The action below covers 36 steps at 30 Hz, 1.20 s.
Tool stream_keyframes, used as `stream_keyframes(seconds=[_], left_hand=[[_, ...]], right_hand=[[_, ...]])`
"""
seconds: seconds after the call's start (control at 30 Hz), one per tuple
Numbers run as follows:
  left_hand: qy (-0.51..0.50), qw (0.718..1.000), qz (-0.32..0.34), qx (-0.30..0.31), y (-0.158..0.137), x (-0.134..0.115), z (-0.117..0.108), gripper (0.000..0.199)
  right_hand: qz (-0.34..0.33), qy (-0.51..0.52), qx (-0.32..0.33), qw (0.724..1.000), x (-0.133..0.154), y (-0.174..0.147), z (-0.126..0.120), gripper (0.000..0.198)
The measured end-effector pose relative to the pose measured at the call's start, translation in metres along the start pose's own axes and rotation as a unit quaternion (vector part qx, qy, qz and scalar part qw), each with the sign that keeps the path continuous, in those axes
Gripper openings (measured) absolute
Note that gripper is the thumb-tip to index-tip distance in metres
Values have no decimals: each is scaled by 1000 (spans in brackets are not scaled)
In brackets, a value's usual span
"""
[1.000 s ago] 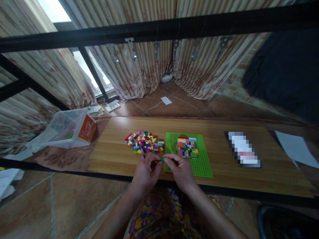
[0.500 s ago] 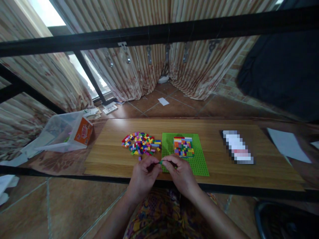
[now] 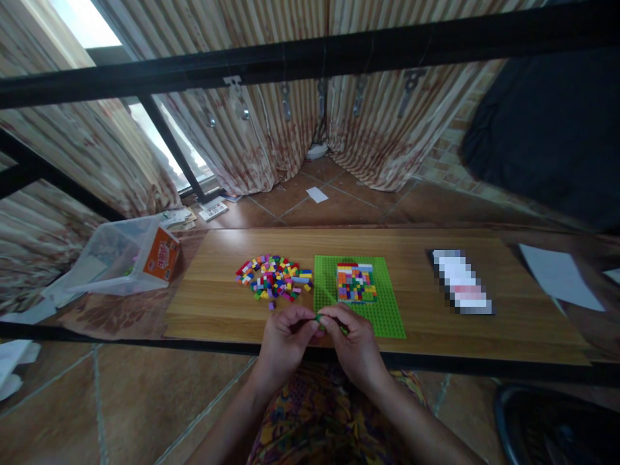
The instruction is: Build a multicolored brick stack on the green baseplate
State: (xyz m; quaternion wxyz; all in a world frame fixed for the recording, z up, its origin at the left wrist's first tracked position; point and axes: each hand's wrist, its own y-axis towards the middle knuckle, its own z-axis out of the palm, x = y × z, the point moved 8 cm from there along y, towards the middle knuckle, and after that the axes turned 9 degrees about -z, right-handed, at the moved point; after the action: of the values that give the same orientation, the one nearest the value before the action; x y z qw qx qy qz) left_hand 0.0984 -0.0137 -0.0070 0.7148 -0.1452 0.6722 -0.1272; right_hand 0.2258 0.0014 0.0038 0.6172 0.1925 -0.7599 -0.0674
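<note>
Hands: While the left hand pinches from one side, the right hand pinches from the other, fingertips meeting on one small thing.
Green piece: a small green piece, gripped between both hands above the table's near edge, by the baseplate's near left corner; whether it is one brick or two is too small to tell.
Baseplate: the green baseplate lies flat on the wooden table, partly hidden by the right hand; a multicoloured brick block sits on it.
Loose bricks: a mixed pile left of the baseplate, with a lone purple brick just nearer the person.
Tub: a clear tub with an orange label, beyond the table's left end.
Right side: a pixelated, dark-edged slab on the wood.
</note>
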Motion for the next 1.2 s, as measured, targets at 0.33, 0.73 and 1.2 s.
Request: stream_keyframes(seconds=[0.33,0.73,1.2], left_hand=[[-41,998,-27,41,7,1,3,22],[-83,996,-34,29,6,10,0,25],[-228,962,-143,46,-1,46,-1,32]], right_hand=[[63,74,-30,995,-14,1,-10,14],[94,67,6,993,-23,-4,-2,18],[54,-12,121,991,-12,-10,12,16]])
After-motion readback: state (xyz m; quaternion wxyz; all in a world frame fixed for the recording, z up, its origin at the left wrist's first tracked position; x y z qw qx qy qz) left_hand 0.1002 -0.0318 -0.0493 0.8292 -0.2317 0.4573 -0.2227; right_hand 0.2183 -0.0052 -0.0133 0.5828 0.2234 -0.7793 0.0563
